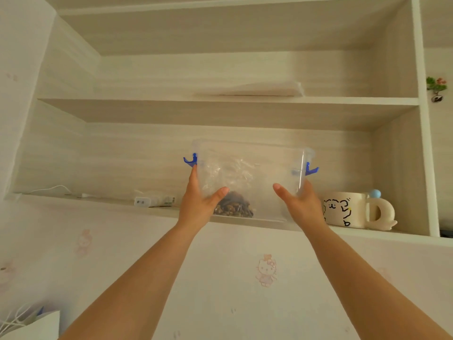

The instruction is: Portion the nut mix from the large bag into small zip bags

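Sitting low inside the clear plastic box (250,177), a crinkled clear bag with the nut mix (234,207) heaped dark at its bottom is right between the two hands, and that box is perched at the front lip of the lower shelf (98,201). Left hand (197,203) has its grip clamped on the box's near left side, thumb across the front wall and fingers reaching up just under the blue latch (190,161); right hand (300,204) mirrors it, thumb splayed on the front and fingers wrapped behind the right wall below the other blue latch (310,169). Both latches stick outward, and whether a lid is on, I can't tell. No small zip bags show anywhere, unless they're tucked in that crumpled plastic. By my read we're at the very start: nothing portioned, the supply only being fetched. Opening, scooping and sealing all lie ahead. Just outside the right grip stands a cream bear mug (343,208); out past the left grip lies a white charger (153,201) with its cable.
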